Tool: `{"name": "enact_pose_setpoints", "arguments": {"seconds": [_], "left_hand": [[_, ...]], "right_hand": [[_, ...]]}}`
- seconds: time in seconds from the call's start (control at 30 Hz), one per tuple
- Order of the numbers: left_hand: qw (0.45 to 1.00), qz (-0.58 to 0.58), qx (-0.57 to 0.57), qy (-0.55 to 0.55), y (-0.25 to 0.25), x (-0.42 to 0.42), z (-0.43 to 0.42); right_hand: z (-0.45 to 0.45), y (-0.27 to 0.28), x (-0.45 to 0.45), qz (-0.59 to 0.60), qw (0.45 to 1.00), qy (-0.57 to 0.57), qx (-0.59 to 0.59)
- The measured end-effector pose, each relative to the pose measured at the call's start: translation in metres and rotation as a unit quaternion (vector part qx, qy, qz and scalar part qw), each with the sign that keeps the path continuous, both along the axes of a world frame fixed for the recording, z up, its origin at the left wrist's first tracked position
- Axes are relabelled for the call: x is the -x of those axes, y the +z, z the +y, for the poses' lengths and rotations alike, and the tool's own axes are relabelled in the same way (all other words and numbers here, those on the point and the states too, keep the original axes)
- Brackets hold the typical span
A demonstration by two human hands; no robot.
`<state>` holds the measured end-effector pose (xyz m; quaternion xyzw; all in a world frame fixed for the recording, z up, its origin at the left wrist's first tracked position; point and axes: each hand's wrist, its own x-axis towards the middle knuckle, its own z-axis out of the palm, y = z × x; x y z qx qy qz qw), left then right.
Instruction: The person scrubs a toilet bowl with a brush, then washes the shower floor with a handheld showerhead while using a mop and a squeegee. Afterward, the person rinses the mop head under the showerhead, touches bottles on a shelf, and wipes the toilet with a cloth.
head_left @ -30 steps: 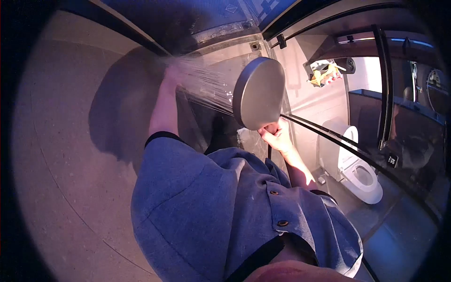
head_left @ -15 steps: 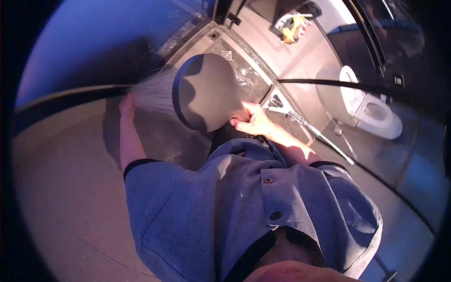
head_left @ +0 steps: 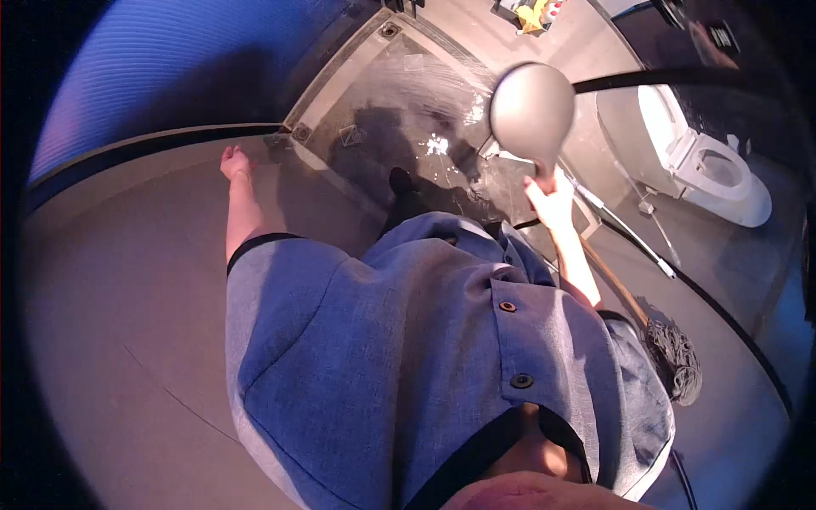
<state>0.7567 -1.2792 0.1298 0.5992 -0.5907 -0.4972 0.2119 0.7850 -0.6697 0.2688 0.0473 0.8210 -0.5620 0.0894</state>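
Note:
A round grey shower head is held up right of centre, its handle in my right hand, with the fingers wrapped round it. Water lines run from its left side over the wet floor. At the left, my left hand is raised near the foot of the ribbed blue panel, apart from the shower head. Its fingers look curled, and whether anything is in them is too small to tell.
A white toilet stands at the right. A mop with a wooden handle lies at the lower right, near a white pole. Dark curved rails cross the right side. A yellow item rests at the top.
The shower head and my right hand have moved right, away from my left hand. The spray no longer reaches my left hand. The view has shifted, bringing the mop into sight.

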Motion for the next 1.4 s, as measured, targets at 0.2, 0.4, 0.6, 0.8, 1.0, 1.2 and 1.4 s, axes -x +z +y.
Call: {"name": "enact_pose_setpoints", "arguments": {"seconds": [0.2, 0.4, 0.6, 0.8, 1.0, 1.2, 1.4], "left_hand": [[0.889, -0.258, 0.312, -0.215, 0.124, -0.010, 0.107], [0.816, -0.036, 0.370, -0.442, 0.039, 0.038, 0.151], [0.681, -0.080, 0.058, -0.725, 0.036, 0.078, 0.417], [0.345, -0.044, 0.044, -0.937, -0.054, 0.066, 0.700], [0.155, 0.175, 0.077, -0.969, -0.096, -0.003, 0.951], [0.189, 0.108, 0.114, -0.969, -0.185, -0.046, 1.077], [0.181, -0.024, 0.139, -0.973, -0.182, -0.056, 1.053]], "right_hand": [[0.139, -0.003, -0.098, -0.012, 0.981, -0.190, 0.026], [0.225, -0.032, -0.218, -0.077, 0.922, -0.376, 0.057], [0.227, -0.038, -0.296, -0.111, 0.808, -0.576, 0.057], [0.213, -0.044, -0.322, -0.063, 0.698, -0.711, 0.047], [0.189, -0.066, -0.339, -0.120, 0.608, -0.784, -0.023], [0.154, -0.070, -0.360, -0.100, 0.555, -0.825, 0.044], [0.144, -0.068, -0.363, -0.113, 0.557, -0.822, 0.036]]}}
